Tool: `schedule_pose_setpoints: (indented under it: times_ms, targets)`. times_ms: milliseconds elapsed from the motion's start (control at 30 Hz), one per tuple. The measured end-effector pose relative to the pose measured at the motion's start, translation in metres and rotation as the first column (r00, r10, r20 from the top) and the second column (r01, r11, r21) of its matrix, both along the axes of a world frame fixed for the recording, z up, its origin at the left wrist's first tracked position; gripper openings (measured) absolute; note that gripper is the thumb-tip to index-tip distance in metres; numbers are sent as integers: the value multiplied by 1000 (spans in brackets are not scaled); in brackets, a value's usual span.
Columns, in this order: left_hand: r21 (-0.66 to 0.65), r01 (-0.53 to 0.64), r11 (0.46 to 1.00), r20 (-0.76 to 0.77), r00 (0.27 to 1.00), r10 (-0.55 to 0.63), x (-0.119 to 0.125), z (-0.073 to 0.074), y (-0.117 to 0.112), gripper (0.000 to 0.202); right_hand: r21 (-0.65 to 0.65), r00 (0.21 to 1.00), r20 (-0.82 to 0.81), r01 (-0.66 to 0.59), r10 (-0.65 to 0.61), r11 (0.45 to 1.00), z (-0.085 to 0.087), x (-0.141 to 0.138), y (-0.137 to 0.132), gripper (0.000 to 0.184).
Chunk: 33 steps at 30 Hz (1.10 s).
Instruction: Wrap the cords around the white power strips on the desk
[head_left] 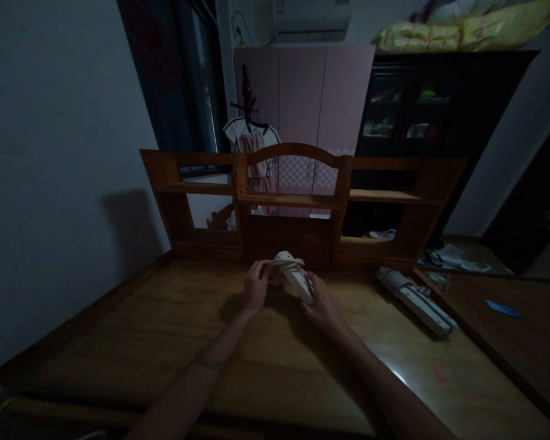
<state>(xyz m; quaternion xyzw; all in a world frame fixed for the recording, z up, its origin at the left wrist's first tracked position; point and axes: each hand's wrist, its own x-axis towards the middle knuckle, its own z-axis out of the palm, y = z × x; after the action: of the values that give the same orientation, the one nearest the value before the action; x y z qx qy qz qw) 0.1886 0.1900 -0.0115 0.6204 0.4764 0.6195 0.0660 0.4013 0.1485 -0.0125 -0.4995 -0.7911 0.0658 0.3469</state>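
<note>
Wooden shelving [293, 200] backs a wooden tabletop [165, 324] in the dim head view. Before its middle section, a white power strip [300, 287] is held up: the right hand [324, 310], at four o'clock, is clamped around its near end; the left hand [255, 289], at nine, pinches pale cord [288, 264] across its far end. Another power strip [419, 305] lies at three o'clock.

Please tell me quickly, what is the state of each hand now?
Left hand: fingers bent in, seemingly holding the white cord wrapped at the far end of the power strip.
Right hand: closed, holding the near end of the white power strip.
</note>
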Motion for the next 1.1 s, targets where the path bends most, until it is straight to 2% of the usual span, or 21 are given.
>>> schedule_pose_setpoints:
  times_ms: [233, 367, 600, 700, 833, 1000, 1100]
  targets:
    - [10, -3, 1000, -2, 1000, 3, 0, -4, 6, 20, 71, 997, 60, 51, -55, 996, -4, 2, 4, 69]
    - [9, -39, 999, 17, 999, 39, -3, -5, 8, 18, 67, 985, 142, 86, -95, 994, -5, 3, 6, 62]
    - [-55, -65, 996, 156, 985, 73, -11, -10, 17, 27, 160, 971, 229, 29, -66, 987, 0, -4, -2, 51]
    - [-89, -36, 995, 240, 969, 57, -13, -11, 20, 40, 162, 974, 215, 33, -68, 986, 5, -5, -5, 50]
    - [-121, 27, 992, 299, 954, 11, -10, -12, 19, 43, 174, 983, 170, 41, -71, 984, 9, -5, -8, 54]
    - [-131, 130, 983, 291, 953, -88, -4, -10, 12, 42, 203, 991, 87, 81, -100, 976, 9, -4, -7, 59]
    - [-116, 179, 977, 232, 961, -149, -2, -8, 11, 41, 204, 993, 12, 113, -118, 972, 7, -3, -6, 62]
